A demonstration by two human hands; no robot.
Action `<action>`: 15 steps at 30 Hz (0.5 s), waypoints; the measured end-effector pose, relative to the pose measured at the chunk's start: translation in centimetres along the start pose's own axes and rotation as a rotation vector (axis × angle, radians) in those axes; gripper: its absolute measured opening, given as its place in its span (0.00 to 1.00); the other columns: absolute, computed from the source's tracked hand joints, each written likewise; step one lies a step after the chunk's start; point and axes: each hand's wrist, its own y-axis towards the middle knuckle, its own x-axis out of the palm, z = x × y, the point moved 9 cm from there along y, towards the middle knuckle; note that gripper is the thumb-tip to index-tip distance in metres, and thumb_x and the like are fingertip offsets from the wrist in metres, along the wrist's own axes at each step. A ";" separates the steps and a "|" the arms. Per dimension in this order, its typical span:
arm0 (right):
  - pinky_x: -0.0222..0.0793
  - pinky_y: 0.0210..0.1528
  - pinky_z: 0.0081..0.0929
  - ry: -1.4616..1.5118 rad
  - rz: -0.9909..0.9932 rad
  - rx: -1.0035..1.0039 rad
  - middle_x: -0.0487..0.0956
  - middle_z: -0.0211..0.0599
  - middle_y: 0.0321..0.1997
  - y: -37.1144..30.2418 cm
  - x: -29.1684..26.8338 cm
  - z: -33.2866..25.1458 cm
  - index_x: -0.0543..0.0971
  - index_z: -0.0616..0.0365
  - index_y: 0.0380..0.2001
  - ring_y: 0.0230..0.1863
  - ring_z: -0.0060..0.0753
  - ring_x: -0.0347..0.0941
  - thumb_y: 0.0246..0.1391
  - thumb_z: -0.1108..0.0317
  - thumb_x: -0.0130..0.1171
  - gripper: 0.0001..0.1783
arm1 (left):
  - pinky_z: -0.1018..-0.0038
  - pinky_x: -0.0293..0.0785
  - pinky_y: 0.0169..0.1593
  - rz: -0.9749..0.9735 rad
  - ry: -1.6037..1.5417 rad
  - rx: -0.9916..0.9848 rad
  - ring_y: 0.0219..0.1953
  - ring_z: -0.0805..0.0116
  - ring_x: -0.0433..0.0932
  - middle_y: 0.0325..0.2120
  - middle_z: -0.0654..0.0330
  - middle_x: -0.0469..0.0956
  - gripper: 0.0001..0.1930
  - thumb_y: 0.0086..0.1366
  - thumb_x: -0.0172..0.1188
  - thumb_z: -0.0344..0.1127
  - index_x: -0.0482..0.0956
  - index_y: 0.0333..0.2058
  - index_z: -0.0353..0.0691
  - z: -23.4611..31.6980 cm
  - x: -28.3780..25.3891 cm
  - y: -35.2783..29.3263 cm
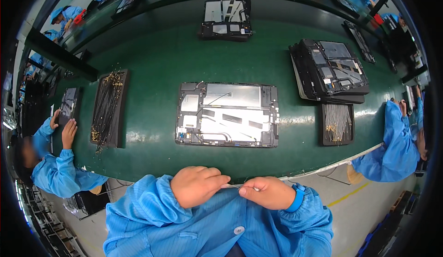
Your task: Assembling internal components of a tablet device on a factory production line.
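Note:
My left hand [198, 186] is closed, its fingertips pinched together just off the table's near edge. Beside it, my right hand [267, 193], with a blue wristband [297, 199], pinches between thumb and forefinger. A thin pale cable [235, 186] runs between the two hands; its ends are mostly covered by my fingers. Beyond them on the table lies an opened tablet-like device [227, 114] with a black frame, silver plates and a thin dark wire across its upper part.
On the green table [152, 63], a black tray [121, 114] holds black cables with gold ends at left. A smaller tray [325, 139] of grey cables sits at right, below stacked devices [330, 70]. Another stack [226, 18] stands far back. Co-workers [60, 174] sit on both sides.

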 end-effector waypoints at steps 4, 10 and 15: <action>0.64 0.30 0.20 -0.007 0.037 0.037 0.73 0.35 0.22 -0.2 -0.7 0.4 0.73 0.59 0.28 0.25 0.25 0.68 0.48 0.56 0.48 0.16 | 0.74 0.68 0.27 0.007 0.004 -0.037 0.24 0.65 0.71 0.24 0.63 0.71 0.09 0.47 0.55 0.34 0.73 0.31 0.43 -0.5 -0.6 0.2; 0.63 0.29 0.19 0.087 0.087 0.033 0.72 0.31 0.21 0.4 -1.1 1.5 0.73 0.60 0.26 0.25 0.21 0.67 0.48 0.55 0.48 0.16 | 0.74 0.68 0.28 0.081 -0.051 -0.091 0.24 0.64 0.71 0.24 0.63 0.71 0.10 0.47 0.55 0.34 0.73 0.31 0.43 -0.2 -0.9 1.5; 0.60 0.23 0.14 0.518 -0.009 0.028 0.72 0.29 0.22 1.8 -0.6 1.9 0.72 0.58 0.24 0.21 0.16 0.63 0.50 0.55 0.46 0.17 | 0.74 0.67 0.26 0.109 -0.137 -0.017 0.23 0.65 0.70 0.23 0.62 0.71 0.10 0.44 0.57 0.31 0.74 0.29 0.41 0.1 -0.5 2.6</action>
